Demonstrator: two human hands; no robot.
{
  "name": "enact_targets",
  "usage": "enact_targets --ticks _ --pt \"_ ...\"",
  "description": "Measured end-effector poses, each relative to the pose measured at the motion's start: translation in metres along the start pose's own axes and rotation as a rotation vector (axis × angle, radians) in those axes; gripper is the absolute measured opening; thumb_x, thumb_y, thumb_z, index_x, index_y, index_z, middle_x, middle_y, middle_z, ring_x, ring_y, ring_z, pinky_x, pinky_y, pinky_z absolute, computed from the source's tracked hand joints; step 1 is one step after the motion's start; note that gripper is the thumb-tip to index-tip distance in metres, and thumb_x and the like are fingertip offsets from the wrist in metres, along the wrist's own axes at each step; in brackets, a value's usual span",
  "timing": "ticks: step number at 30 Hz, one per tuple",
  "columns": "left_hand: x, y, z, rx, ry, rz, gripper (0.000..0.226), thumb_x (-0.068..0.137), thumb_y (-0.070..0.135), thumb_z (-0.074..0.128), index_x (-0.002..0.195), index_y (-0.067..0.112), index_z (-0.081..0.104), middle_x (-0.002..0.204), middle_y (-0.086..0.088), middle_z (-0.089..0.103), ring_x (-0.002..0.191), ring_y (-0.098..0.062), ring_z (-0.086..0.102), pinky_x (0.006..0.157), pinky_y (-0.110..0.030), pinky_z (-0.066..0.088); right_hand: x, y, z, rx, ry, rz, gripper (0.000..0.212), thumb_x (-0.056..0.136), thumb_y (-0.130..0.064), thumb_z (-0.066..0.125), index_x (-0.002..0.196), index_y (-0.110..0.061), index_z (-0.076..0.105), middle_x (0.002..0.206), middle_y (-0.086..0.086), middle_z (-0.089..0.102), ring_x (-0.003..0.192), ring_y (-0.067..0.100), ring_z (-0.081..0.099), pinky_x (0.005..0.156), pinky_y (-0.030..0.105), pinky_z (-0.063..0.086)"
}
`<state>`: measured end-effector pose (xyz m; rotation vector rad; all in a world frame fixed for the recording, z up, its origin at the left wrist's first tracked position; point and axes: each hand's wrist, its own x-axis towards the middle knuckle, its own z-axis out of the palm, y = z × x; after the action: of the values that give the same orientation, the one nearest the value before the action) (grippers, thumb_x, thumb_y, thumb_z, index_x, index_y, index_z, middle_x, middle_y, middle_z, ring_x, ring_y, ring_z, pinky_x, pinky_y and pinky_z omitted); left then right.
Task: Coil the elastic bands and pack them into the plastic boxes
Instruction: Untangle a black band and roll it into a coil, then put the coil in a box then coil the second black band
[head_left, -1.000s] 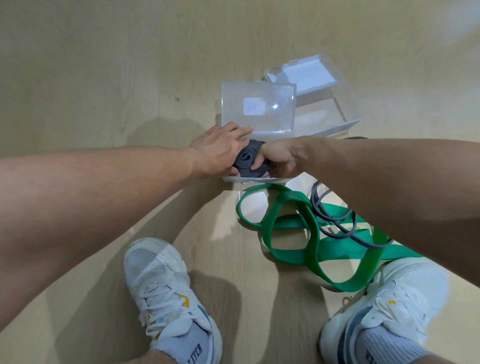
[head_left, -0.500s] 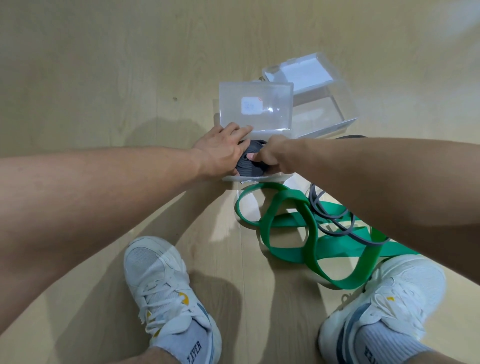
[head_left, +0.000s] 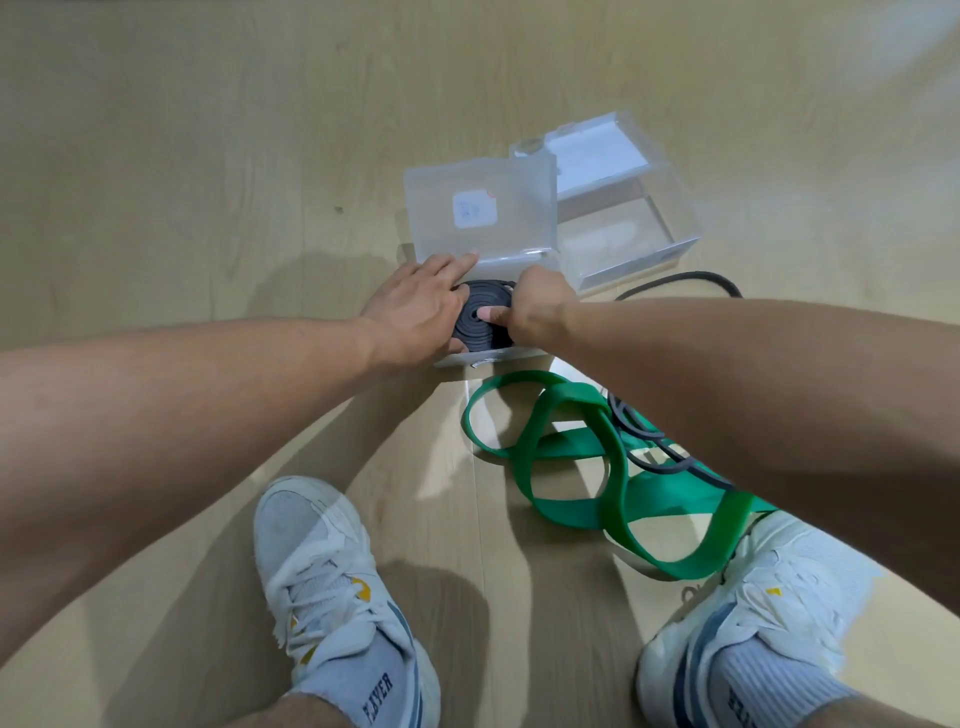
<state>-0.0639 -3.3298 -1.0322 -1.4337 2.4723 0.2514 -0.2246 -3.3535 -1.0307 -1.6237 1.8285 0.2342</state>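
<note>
A coiled dark grey band (head_left: 480, 325) lies flat inside the near clear plastic box (head_left: 491, 358), whose lid (head_left: 480, 208) stands open behind it. My left hand (head_left: 421, 306) rests on the coil's left side, fingers spread over it. My right hand (head_left: 537, 306) presses its thumb on the coil's middle from the right. A wide green band (head_left: 571, 467) lies loose in loops on the floor in front of the box. A thin dark grey band (head_left: 644, 447) lies across it, partly hidden by my right forearm.
A second clear plastic box (head_left: 639, 260) stands open behind and to the right of the first. A dark band or cord (head_left: 691, 278) curves on the floor beside it. My two white shoes (head_left: 322, 582) (head_left: 769, 613) are planted on the wooden floor near me.
The coil has gone from tilted between both hands to lying flat inside the box. My right thumb now presses on its centre and the left hand lies over its side.
</note>
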Motion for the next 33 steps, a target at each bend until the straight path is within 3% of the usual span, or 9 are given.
enact_targets --ticks 4,7,12,15,18,22,26,30,33 --pt "-0.003 -0.007 -0.001 -0.079 -0.021 -0.026 0.063 0.093 0.055 0.061 0.137 0.009 0.055 0.17 -0.007 0.014 0.152 -0.027 0.021 0.12 -0.042 0.025 0.003 -0.002 -0.016 -0.129 0.0 -0.064 0.06 0.083 -0.062 0.07 0.102 -0.006 0.059 0.101 0.01 0.066 0.085 0.025 0.059 0.07 0.03 0.043" --pt "-0.005 -0.008 -0.006 -0.129 0.051 -0.063 0.057 0.099 0.052 0.052 0.141 0.013 0.054 0.166 -0.007 0.029 0.149 -0.027 0.03 0.119 -0.042 0.025 0.002 -0.005 -0.03 -0.133 0.031 -0.147 0.053 0.088 -0.047 0.073 0.119 -0.006 0.064 0.116 0.012 0.069 0.102 0.028 0.065 0.08 0.031 0.051" --pt "-0.006 0.002 -0.017 -0.071 0.257 0.077 0.061 0.085 0.064 0.063 0.122 0.015 0.066 0.128 -0.005 0.063 0.117 -0.027 0.056 0.098 -0.04 0.039 -0.011 0.006 -0.08 -0.202 0.118 -0.385 0.033 0.093 -0.028 0.067 0.125 -0.019 0.065 0.126 0.004 0.067 0.115 0.026 0.063 0.093 0.031 0.05" --pt "-0.005 0.016 -0.017 -0.032 0.124 0.115 0.044 0.082 0.056 0.072 0.107 0.019 0.068 0.106 -0.003 0.066 0.1 -0.027 0.06 0.084 -0.037 0.042 -0.023 0.024 -0.111 -0.359 0.113 -0.454 0.031 0.094 -0.024 0.062 0.125 -0.022 0.064 0.124 -0.001 0.068 0.116 0.024 0.061 0.089 0.032 0.05" --pt "-0.002 0.031 -0.017 0.012 -0.012 0.079 0.013 0.092 0.031 0.063 0.1 0.023 0.068 0.097 -0.004 0.07 0.094 -0.031 0.066 0.068 -0.033 0.04 -0.039 0.051 -0.131 -0.51 0.046 -0.506 0.029 0.094 -0.025 0.061 0.123 -0.024 0.066 0.121 -0.004 0.07 0.112 0.023 0.063 0.089 0.033 0.051" --pt "0.005 0.023 -0.022 0.096 -0.048 -0.013 0.015 0.092 0.019 0.056 0.094 0.02 0.071 0.089 -0.003 0.068 0.079 -0.029 0.061 0.065 -0.032 0.038 -0.056 0.103 -0.129 -0.644 -0.061 -0.505 0.028 0.094 -0.031 0.058 0.121 -0.029 0.066 0.12 -0.006 0.071 0.105 0.02 0.066 0.085 0.033 0.054" --pt "0.007 0.002 -0.037 0.201 -0.102 -0.108 0.021 0.096 0.022 0.053 0.105 0.027 0.071 0.102 -0.002 0.072 0.081 -0.026 0.058 0.068 -0.03 0.034 -0.055 0.148 -0.114 -0.646 -0.078 -0.427 0.029 0.093 -0.036 0.055 0.12 -0.03 0.064 0.121 -0.003 0.069 0.106 0.023 0.065 0.083 0.035 0.053" --pt "0.008 -0.006 -0.042 0.207 -0.123 -0.124 0.022 0.098 0.037 0.052 0.102 0.026 0.071 0.099 0.0 0.07 0.076 -0.023 0.054 0.066 -0.029 0.036 -0.044 0.17 -0.099 -0.542 -0.032 -0.332 0.031 0.094 -0.044 0.055 0.118 -0.03 0.066 0.122 -0.001 0.068 0.11 0.025 0.062 0.08 0.031 0.048" --pt "0.012 -0.001 -0.045 0.059 0.039 -0.039 0.029 0.092 0.057 0.056 0.09 0.028 0.061 0.094 0.004 0.069 0.078 -0.022 0.059 0.063 -0.03 0.039 -0.039 0.175 -0.089 -0.524 -0.038 -0.302 0.031 0.089 -0.042 0.06 0.116 -0.03 0.066 0.118 0.001 0.069 0.107 0.026 0.063 0.081 0.033 0.051"
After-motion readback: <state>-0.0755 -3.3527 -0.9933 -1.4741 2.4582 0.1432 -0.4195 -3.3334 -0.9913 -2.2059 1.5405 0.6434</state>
